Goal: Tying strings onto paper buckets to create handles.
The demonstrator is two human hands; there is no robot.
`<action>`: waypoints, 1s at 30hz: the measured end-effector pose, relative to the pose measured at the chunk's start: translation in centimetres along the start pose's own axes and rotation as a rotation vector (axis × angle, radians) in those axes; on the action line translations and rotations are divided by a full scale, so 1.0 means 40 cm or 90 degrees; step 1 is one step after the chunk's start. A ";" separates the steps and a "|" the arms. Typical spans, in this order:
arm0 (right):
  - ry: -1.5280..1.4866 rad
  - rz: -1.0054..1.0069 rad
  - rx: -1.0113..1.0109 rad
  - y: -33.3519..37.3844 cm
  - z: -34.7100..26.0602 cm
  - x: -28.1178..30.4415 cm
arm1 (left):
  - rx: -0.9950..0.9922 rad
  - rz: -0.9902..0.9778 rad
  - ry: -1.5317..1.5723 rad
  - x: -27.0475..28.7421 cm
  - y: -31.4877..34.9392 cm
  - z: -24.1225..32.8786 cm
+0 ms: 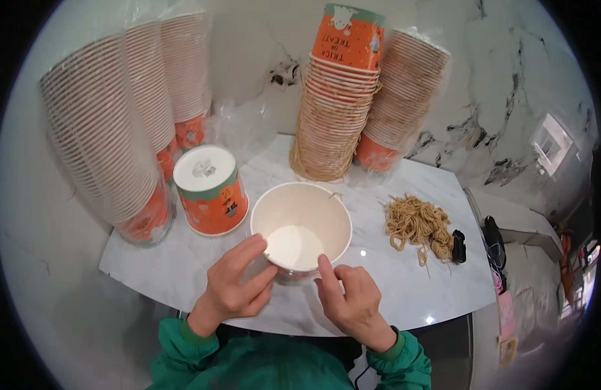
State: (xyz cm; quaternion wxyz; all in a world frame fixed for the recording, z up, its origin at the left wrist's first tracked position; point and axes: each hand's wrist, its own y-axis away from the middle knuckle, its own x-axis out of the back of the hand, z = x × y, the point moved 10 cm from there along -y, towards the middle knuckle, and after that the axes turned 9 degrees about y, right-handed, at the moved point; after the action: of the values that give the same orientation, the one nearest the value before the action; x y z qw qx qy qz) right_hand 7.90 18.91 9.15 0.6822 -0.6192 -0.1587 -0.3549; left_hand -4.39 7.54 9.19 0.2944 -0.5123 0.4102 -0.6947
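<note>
An open paper bucket [300, 244], white inside, stands on the marble table before me with its mouth tilted toward me. A short bit of twine [337, 195] shows at its far right rim. My left hand [239, 283] is at the near left rim, fingertips and thumb on either side of the edge by a small dark notch. With its index fingertip on the near right rim, my right hand [352, 299] keeps its other fingers curled; its thumb is partly hidden. To the left, an orange and green paper bucket [213, 208] stands upside down.
Bagged stacks of paper buckets [99, 130] line the left wall. Behind stand a tall stack with twine handles [336, 110] and another bagged stack [404, 97]. A heap of tan twine [414, 224] lies at right beside a small black object [458, 247]. The table's front edge [404, 328] curves near me.
</note>
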 end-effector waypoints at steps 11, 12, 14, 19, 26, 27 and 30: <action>-0.317 0.045 -0.067 -0.342 0.276 -0.082 | 0.165 0.306 -0.190 0.143 0.131 -0.097; -0.467 0.001 -0.182 -0.394 0.338 -0.117 | 0.160 0.312 -0.190 0.142 0.128 -0.094; -0.617 -0.014 -0.249 -0.512 0.418 -0.126 | 0.121 0.255 -0.177 0.116 0.108 -0.080; -0.736 -0.014 -0.277 -0.766 0.541 -0.177 | 0.154 0.222 -0.159 0.106 0.121 -0.092; -0.884 0.079 -0.417 -0.867 0.640 -0.197 | 0.135 0.237 -0.169 0.100 0.110 -0.091; -0.883 0.078 -0.417 -0.869 0.647 -0.206 | 0.136 0.233 -0.164 0.099 0.110 -0.093; -1.025 0.164 -0.487 -0.857 0.656 -0.230 | 0.144 0.232 -0.155 0.098 0.109 -0.097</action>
State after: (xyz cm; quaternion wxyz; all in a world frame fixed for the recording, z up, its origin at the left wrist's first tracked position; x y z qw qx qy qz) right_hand -16.00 47.33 33.02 0.1462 -0.8782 -0.3888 0.2370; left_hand -9.33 3.21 6.68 0.5177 -0.4732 0.3769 -0.6050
